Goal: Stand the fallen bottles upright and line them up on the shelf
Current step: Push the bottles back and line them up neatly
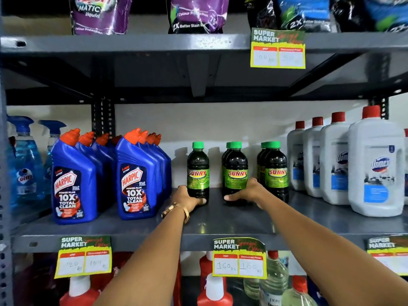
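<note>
Dark Sunny bottles with green caps stand upright on the grey middle shelf point(220, 221). The left bottle point(198, 171) stands alone; my left hand point(187, 198) grips its base. The middle bottle point(236, 168) has another close behind it, and my right hand point(247, 192) is wrapped around its base. A third pair point(276, 171) stands further right, untouched. No bottle in view lies on its side.
Blue Harpic bottles point(136, 175) crowd the shelf to the left, with spray bottles point(24, 160) beyond. White Domex bottles point(375, 164) stand to the right. Pouches fill the top shelf point(132, 41); price tags point(239, 258) hang on the front edge, and red and clear bottles stand below.
</note>
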Motion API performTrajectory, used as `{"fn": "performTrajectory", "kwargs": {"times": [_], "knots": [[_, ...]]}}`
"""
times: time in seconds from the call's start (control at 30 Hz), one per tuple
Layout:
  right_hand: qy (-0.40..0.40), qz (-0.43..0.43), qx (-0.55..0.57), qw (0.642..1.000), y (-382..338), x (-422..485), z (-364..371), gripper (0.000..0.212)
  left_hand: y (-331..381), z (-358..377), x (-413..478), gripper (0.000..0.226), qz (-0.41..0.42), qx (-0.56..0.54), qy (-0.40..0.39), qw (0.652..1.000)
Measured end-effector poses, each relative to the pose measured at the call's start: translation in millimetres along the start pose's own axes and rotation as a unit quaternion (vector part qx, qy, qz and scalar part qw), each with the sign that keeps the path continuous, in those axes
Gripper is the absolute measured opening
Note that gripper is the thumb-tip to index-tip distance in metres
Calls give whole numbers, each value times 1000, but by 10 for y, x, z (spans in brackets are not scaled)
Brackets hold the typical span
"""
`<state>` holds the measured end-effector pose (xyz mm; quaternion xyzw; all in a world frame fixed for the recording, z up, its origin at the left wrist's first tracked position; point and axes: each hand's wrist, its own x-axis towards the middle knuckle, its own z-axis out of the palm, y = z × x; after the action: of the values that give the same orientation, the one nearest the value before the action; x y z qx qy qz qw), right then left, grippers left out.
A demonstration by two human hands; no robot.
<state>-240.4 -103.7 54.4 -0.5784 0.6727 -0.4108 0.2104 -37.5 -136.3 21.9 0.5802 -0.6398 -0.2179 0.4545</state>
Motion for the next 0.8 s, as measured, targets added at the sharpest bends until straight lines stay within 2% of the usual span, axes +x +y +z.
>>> {"fn": "performTrajectory", "kwargs": {"times": [0.07, 0.23, 0.8], "knots": [[25, -8, -9, 1000, 70, 30, 52, 79, -6, 20, -1, 61, 19, 28, 8, 999], [41, -29, 19, 999, 197, 43, 80, 82, 5, 45, -8, 66, 45, 92, 17, 995], [40, -69, 15, 997, 303, 67, 70, 82, -9, 14, -17, 64, 24, 36, 9, 999]]}}
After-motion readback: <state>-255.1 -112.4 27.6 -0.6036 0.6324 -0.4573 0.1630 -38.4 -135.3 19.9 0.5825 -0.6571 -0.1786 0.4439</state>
